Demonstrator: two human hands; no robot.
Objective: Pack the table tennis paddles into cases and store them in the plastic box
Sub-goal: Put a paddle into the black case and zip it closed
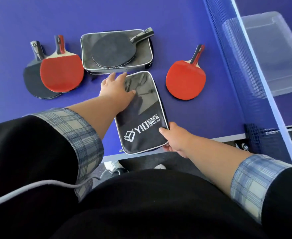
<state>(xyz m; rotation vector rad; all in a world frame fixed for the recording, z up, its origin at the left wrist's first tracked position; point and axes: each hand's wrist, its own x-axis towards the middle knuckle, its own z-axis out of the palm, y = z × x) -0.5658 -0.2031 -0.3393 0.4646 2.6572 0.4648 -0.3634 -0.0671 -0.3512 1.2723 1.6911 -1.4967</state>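
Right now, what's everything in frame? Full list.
table tennis table: one, blue, under everything
net: one, blue, right
plastic box: one, clear, beyond net
left black paddle: one, black, far left
left red paddle: one, red, overlapping it
right red paddle: one, red, near net
grey case: one, grey, far centre
centre black paddle: one, black, on grey case
black case: one, black, near edge
shoes: partly visible, white, floor
cable: one, white, across left sleeve
left hand: one, rests on black case's far end
right hand: one, grips its near corner

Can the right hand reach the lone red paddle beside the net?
Probably yes, once freed: the right hand pinches the black fabric case, and only bare blue table separates it from the red round paddle.
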